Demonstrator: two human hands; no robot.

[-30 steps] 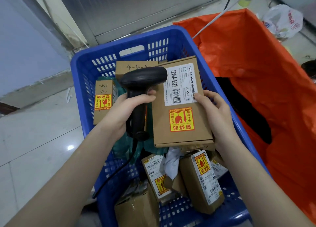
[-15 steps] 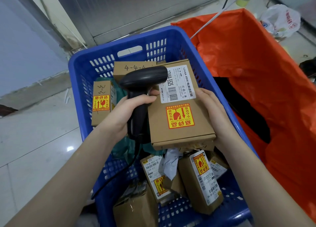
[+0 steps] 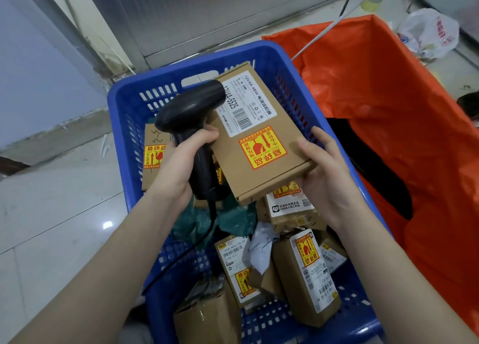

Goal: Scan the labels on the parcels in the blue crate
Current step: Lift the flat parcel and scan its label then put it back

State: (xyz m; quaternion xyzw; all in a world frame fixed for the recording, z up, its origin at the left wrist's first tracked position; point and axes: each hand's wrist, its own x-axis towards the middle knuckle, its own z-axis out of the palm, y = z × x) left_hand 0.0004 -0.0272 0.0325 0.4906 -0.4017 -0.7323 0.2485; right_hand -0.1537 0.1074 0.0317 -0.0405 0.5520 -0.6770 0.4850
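A blue crate (image 3: pixel 121 105) on the floor holds several brown cardboard parcels with white labels and yellow-red fragile stickers. My right hand (image 3: pixel 326 172) grips the near right corner of a flat brown parcel (image 3: pixel 290 136), holding it tilted above the crate with its white barcode label (image 3: pixel 248 105) facing up. My left hand (image 3: pixel 181 162) is closed around the handle of a black corded barcode scanner (image 3: pixel 191 110). The scanner's head lies over the left edge of that label and hides part of it.
An open orange bag (image 3: pixel 375 84) stands right against the crate's right side. Loose parcels (image 3: pixel 305 273), a green plastic mailer (image 3: pixel 197 219) and a boxed parcel (image 3: pixel 153 157) lie in the crate. A white plastic bag (image 3: pixel 427 32) sits far right. Tiled floor lies to the left.
The held parcel has risen and tilted, its far end swinging right. The scanner's head has moved over the label's left edge. A parcel beneath it is now uncovered.
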